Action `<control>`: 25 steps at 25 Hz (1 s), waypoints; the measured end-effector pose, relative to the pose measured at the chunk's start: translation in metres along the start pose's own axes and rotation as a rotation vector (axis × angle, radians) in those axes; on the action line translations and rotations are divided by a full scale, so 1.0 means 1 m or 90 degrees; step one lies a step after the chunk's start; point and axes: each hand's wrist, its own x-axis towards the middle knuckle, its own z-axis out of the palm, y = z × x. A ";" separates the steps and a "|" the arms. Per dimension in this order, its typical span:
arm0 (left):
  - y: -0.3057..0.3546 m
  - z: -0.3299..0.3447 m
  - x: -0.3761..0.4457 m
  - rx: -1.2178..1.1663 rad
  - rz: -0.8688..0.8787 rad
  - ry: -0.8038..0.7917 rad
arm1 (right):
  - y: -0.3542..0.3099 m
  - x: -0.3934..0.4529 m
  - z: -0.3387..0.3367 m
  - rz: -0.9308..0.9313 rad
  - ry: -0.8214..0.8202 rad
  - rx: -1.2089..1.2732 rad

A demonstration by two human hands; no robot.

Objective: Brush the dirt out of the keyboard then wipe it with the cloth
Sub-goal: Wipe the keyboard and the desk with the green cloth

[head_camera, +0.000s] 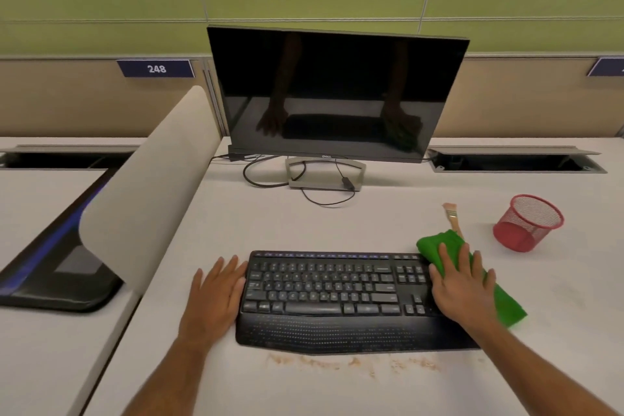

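A black keyboard [324,290] with a palm rest lies on the white desk [304,219]. My right hand [464,287] presses a green cloth [439,243] flat onto the keyboard's right end, over the number pad. The cloth sticks out past my fingers and behind my wrist. My left hand [216,294] lies flat on the desk, fingers spread, touching the keyboard's left edge. A small brush [451,214] with a wooden handle lies on the desk just behind the cloth. Brown dirt [354,363] is strewn on the desk along the keyboard's front edge.
A dark monitor [334,91] on a stand with loose cables [266,176] stands behind the keyboard. A red mesh cup [526,223] sits at the right. A curved white divider [152,186] borders the desk on the left. An open cable tray [516,160] is at the back right.
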 end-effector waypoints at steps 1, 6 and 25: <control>0.002 -0.001 0.000 0.003 0.000 -0.001 | -0.007 -0.001 0.001 -0.001 -0.002 -0.005; 0.000 -0.001 -0.001 0.031 0.003 -0.015 | -0.055 -0.009 0.005 -0.035 -0.016 0.007; -0.002 -0.001 0.003 0.052 0.008 -0.030 | -0.267 -0.048 0.016 -0.533 -0.097 -0.026</control>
